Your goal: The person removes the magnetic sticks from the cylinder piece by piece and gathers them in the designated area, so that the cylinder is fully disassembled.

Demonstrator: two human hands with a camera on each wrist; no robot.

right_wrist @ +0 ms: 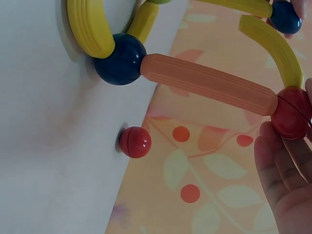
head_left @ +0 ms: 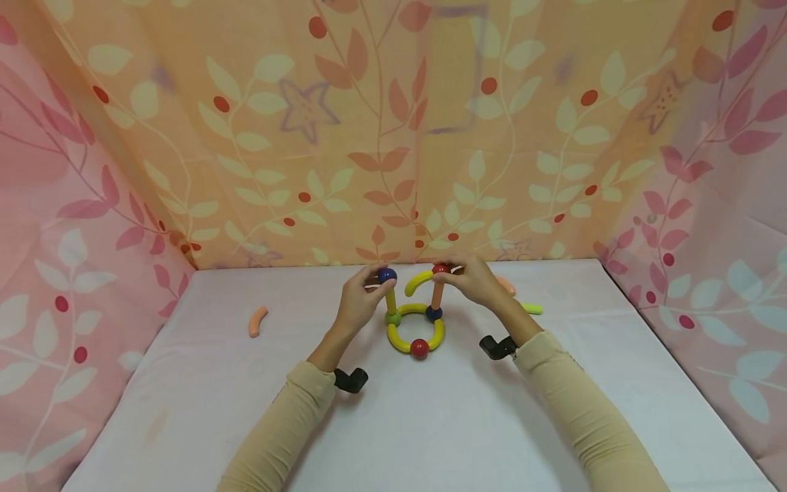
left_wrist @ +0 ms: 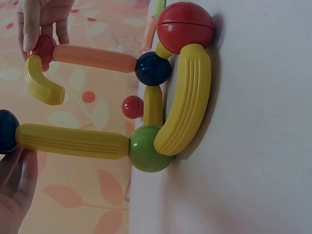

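Note:
A ring of curved yellow sticks (left_wrist: 192, 97) lies on the table, joined by a green ball (left_wrist: 151, 148), a dark blue ball (right_wrist: 120, 59) and a red ball (head_left: 419, 348). From the green ball a straight yellow rod (left_wrist: 73, 140) rises to another blue ball (head_left: 387, 275), which my left hand (head_left: 358, 301) pinches. My right hand (head_left: 473, 279) holds a second red ball (right_wrist: 291, 113) atop an upright orange rod (right_wrist: 209, 84). Off that red ball a curved yellow stick (right_wrist: 275, 48) reaches toward the left hand, its far end free.
A curved orange stick (head_left: 257, 322) lies at the left of the white table (head_left: 418, 424). Beyond my right forearm are another orange piece (head_left: 507, 285) and a light green stick (head_left: 532, 309). One loose red ball (right_wrist: 135, 142) sits behind the ring. Patterned curtains (head_left: 381, 137) enclose the table.

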